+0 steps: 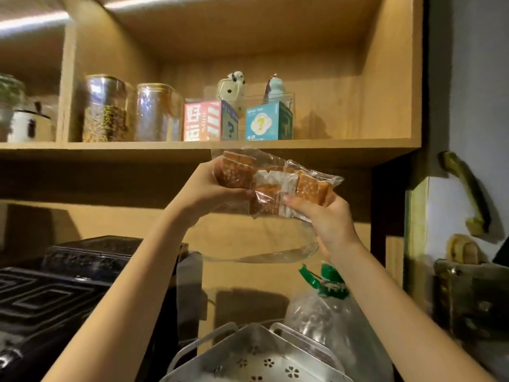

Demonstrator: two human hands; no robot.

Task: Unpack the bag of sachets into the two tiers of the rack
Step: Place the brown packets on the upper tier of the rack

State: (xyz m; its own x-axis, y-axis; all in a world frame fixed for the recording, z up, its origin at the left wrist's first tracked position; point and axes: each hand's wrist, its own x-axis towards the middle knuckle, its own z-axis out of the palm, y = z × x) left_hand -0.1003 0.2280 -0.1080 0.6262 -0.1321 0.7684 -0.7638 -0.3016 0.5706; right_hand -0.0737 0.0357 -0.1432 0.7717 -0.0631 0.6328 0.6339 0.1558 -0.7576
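I see both hands raised just below the wooden shelf (209, 146), holding a clear bag of sachets (275, 183) between them. The left hand (209, 191) has its grip clenched on one end; the right hand (325, 219) grasps the other from beneath. No rack is clearly visible. I judge unpacking has barely begun: next, open the bag.

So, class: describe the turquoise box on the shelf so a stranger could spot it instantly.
Find the wooden shelf above the raised hands. Two small cardboard boxes stand right of the glass jars. The turquoise box is the right-hand one, marked with a yellow question mark, unlike the red-and-white box.
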